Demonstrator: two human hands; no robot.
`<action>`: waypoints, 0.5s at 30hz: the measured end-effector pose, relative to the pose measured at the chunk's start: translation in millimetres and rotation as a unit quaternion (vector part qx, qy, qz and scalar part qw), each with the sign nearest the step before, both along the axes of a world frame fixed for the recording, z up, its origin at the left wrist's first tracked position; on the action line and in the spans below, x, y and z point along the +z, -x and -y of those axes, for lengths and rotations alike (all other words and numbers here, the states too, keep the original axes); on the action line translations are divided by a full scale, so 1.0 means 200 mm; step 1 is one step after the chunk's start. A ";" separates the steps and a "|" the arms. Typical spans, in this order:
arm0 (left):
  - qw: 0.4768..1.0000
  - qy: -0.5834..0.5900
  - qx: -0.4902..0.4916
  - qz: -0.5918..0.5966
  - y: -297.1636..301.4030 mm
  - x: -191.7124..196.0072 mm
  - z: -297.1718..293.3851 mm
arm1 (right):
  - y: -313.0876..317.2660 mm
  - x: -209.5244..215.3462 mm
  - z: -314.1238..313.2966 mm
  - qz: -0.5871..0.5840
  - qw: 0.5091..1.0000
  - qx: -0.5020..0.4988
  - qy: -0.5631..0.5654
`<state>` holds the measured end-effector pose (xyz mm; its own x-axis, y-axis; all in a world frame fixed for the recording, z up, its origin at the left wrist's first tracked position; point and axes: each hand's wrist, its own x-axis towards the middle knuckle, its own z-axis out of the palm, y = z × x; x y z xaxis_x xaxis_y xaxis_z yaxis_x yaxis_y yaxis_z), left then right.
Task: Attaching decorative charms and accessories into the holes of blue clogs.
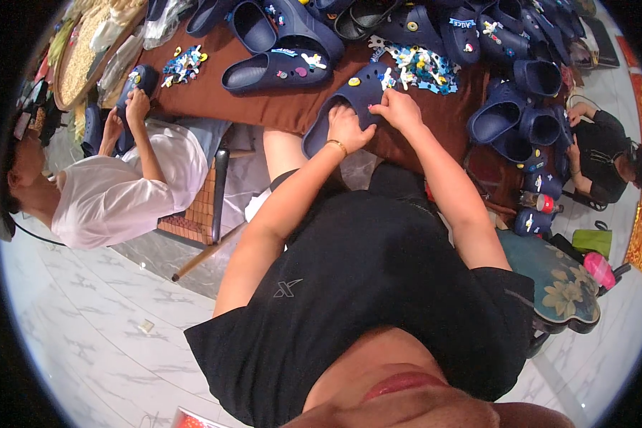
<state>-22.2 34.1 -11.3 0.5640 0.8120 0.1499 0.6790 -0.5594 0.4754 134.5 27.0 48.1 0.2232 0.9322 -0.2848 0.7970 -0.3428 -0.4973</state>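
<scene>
A navy-blue clog [359, 96] rests at the near edge of the table in front of me, its toe pointing away. A yellow charm and a white-and-blue charm sit on its upper. My left hand [349, 131] reaches into the foot opening and grips the clog, its fingertips hidden inside. At the right side of the upper, my right hand [398, 111] is closed in a pinch on a small pink charm [372, 108], mostly covered by the fingers. Just beyond lies a pile of loose white, blue and yellow charms [424, 65].
More navy clogs [278, 71] crowd the table's far side and right end. A smaller charm pile [184, 66] lies on the brown cloth [264, 107]. One person in white [125, 189] at left handles a clog; another in black [603, 153] sits at right.
</scene>
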 end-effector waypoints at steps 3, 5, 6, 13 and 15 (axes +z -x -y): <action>1.000 -0.009 0.012 0.014 -0.01 -0.01 -0.01 | -0.04 -0.04 -0.01 -0.049 0.998 -0.004 -0.027; 1.000 0.007 -0.004 0.014 -0.02 0.03 -0.01 | -0.08 -0.14 0.06 -0.113 0.992 -0.014 -0.059; 0.999 0.023 -0.019 0.015 -0.03 0.06 -0.01 | -0.09 -0.20 0.11 -0.222 0.968 -0.065 -0.094; 0.999 0.020 0.005 0.029 -0.06 0.03 0.01 | 0.07 -0.37 0.45 -0.302 0.952 -0.027 -0.031; 0.997 0.060 0.016 0.053 -0.11 0.06 0.03 | 0.14 -0.37 0.51 -0.307 0.951 0.034 -0.031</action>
